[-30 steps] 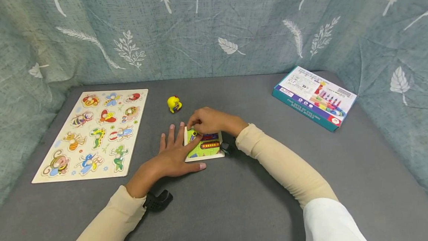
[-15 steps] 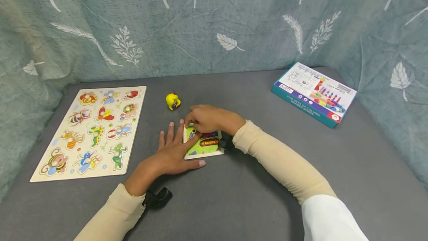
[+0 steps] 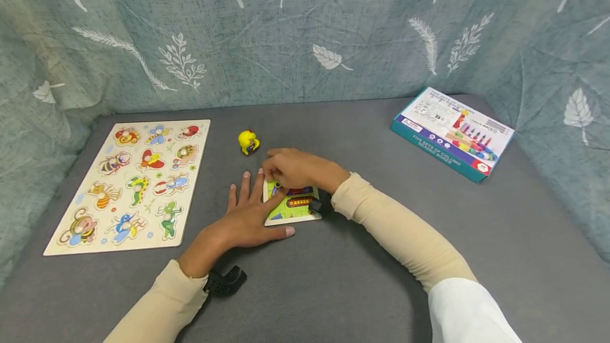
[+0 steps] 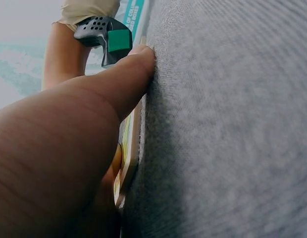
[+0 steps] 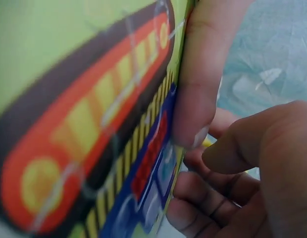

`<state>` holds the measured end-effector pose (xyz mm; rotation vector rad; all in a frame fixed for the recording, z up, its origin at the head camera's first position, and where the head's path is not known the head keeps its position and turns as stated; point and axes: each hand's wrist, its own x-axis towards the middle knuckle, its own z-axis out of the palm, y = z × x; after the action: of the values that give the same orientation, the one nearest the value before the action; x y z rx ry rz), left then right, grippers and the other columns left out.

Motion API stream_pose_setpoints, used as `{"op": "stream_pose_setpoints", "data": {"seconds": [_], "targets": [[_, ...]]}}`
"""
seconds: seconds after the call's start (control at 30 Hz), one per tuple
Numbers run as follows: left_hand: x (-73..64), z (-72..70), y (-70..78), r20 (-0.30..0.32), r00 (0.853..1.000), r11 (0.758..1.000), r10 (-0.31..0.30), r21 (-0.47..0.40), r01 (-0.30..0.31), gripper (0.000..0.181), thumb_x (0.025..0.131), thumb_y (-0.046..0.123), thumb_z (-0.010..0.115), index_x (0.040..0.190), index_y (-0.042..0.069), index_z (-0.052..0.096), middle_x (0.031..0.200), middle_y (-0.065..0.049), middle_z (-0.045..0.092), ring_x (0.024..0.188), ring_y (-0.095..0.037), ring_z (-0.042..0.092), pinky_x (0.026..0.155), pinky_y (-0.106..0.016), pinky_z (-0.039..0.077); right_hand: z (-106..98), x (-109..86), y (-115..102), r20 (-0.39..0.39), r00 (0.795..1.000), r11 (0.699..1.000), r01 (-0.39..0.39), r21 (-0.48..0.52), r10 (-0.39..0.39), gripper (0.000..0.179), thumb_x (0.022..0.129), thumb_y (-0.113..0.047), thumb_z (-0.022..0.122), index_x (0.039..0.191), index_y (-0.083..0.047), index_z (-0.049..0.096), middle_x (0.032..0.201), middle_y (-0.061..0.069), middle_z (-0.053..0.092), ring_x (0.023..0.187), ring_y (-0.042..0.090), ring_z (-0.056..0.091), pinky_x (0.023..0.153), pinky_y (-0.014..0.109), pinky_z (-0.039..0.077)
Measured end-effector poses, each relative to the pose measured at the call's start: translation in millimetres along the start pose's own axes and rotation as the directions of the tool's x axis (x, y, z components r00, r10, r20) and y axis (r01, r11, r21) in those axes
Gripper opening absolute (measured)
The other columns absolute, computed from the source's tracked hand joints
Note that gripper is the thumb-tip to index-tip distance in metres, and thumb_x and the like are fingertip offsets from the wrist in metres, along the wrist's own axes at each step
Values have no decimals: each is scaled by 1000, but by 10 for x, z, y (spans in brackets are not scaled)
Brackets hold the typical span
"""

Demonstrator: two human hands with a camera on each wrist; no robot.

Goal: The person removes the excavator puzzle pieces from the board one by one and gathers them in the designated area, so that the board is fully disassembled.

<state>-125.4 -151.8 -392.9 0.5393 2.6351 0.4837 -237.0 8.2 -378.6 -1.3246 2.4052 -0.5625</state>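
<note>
A small square jigsaw puzzle (image 3: 297, 213) with a vehicle on a green ground lies mid-table. My left hand (image 3: 245, 225) rests spread beside it, index finger across its left part and thumb along the near edge. In the right wrist view the puzzle (image 5: 69, 134) fills the left side, with the left index fingertip pressed on its face. My right hand (image 3: 297, 168) reaches over the far side, its curled fingers at the far left corner of the puzzle. The right fingertips (image 5: 189, 201) are right at the edge, with the thumb (image 5: 228, 156) bent close by.
A wooden peg board of insects (image 3: 152, 200) lies at the left. Behind the puzzle stands a small yellow toy figure (image 3: 248, 142). A teal and white box (image 3: 452, 134) lies at the back right. A leaf-patterned curtain (image 3: 305, 41) hangs along the table's far edge.
The right hand has shifted slightly left and away at the puzzle's far left corner. The left hand stays in place; the whole view drifts a little with the head.
</note>
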Motion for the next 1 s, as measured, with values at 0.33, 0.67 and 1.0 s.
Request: {"op": "stream_pose_setpoints", "data": {"seconds": [0.33,0.67,1.0], "targets": [[-19,-11,11,-17,1000,1000,3,4,-3,89,86,67,57,156,24,23,158,-22,-17,139,-46,-23,104,-67,-10,-36,-58,69,-2,999,993,-46,111,46,33,96,-2,46,116,-8,72,108,3,63,75,12,53,74,25,42],[-10,-5,16,-21,1000,1000,3,9,-3,89,86,68,56,156,25,23,158,-22,-17,139,-46,-22,104,-68,-10,-31,-79,60,5,998,988,-59,143,59,30,96,-4,49,117,-5,70,97,2,60,76,13,54,71,24,44],[-21,-8,12,-28,1000,1000,3,18,-2,90,85,70,55,156,25,24,158,-23,-15,139,-47,-20,104,-69,-9,-57,-115,30,28,996,962,-94,257,90,26,96,-3,49,116,-4,66,111,5,64,84,12,58,77,25,46]]}}
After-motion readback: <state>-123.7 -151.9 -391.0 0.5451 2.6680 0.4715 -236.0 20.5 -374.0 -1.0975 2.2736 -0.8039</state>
